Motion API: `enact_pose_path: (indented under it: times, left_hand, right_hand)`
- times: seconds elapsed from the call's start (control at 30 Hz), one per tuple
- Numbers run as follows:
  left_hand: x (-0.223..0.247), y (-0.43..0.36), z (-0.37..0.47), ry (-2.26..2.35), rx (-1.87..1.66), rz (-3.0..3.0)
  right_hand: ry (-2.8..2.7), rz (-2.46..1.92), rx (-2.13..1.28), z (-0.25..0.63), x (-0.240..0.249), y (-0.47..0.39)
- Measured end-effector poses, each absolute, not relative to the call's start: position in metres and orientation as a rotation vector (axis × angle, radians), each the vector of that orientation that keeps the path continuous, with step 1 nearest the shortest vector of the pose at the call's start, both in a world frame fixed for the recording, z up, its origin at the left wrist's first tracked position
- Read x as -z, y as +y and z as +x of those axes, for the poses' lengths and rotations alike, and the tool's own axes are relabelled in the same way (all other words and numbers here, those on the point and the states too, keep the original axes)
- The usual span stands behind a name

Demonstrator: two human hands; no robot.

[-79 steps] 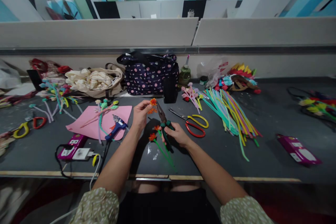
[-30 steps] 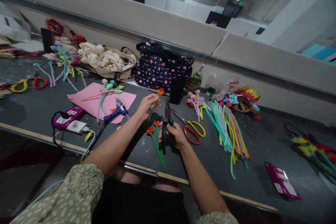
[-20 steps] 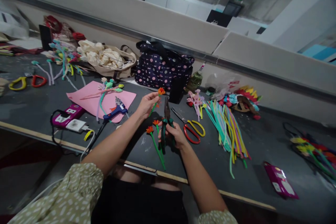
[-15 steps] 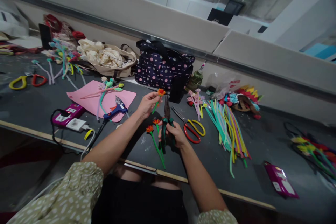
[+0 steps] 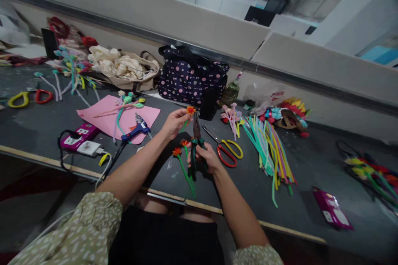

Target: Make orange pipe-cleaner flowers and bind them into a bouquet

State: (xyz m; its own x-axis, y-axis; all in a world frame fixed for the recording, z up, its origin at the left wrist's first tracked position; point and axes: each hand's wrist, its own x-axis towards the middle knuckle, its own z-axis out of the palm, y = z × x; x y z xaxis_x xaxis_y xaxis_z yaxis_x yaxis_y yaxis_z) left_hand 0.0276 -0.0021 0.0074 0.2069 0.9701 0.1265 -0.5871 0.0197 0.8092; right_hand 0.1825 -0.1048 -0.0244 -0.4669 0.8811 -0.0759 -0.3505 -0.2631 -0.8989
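Note:
Between its fingertips, my left hand (image 5: 175,123) pinches an orange flower (image 5: 190,110) with a green stem. My right hand (image 5: 207,158) is wrapped round the dark green handles of long-nosed pliers (image 5: 197,127). The pliers point up, their tips beside the orange bloom; whether they touch it is too small to tell. Below my hands, another orange flower (image 5: 177,152) lies on the table with its green stem towards the front edge, and a further orange bloom (image 5: 184,143) shows partly behind my right hand's fingers. Scissors with red and yellow handles (image 5: 227,154) lie just right of the pliers.
Left of my hands are a pink sheet (image 5: 107,112), a blue glue gun (image 5: 135,131) and a purple power strip (image 5: 79,137) with cables. A dotted bag (image 5: 189,76) stands behind. Coloured pipe cleaners (image 5: 270,149) and a purple packet (image 5: 332,209) lie right.
The pliers have tilted slightly left, bringing their tips closer to the orange flower in my left hand. My grips look the same, and the view has shifted a little.

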Motion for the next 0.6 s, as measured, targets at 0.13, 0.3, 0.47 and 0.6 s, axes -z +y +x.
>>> enact_pose_path:
  times: [0.13,0.3,0.47,0.6]
  left_hand:
    - [-0.0067,-0.0014,0.0269,0.548,-1.303,0.907]
    - [-0.0034,0.0002,0.0252,0.562,-1.297,0.91]
    - [-0.0047,-0.0008,0.025,0.558,-1.303,0.92]
    - [-0.0093,-0.0031,0.0259,0.558,-1.302,0.902]
  right_hand:
    - [-1.106,-0.756,-1.848,0.1827,0.0248,-0.1047]
    - [-1.136,-0.747,-1.831,0.1854,0.0241,-0.1042]
    - [-1.116,-0.74,-1.85,0.1853,0.0254,-0.104]
    - [-1.068,-0.715,-1.875,0.183,0.0273,-0.1041]
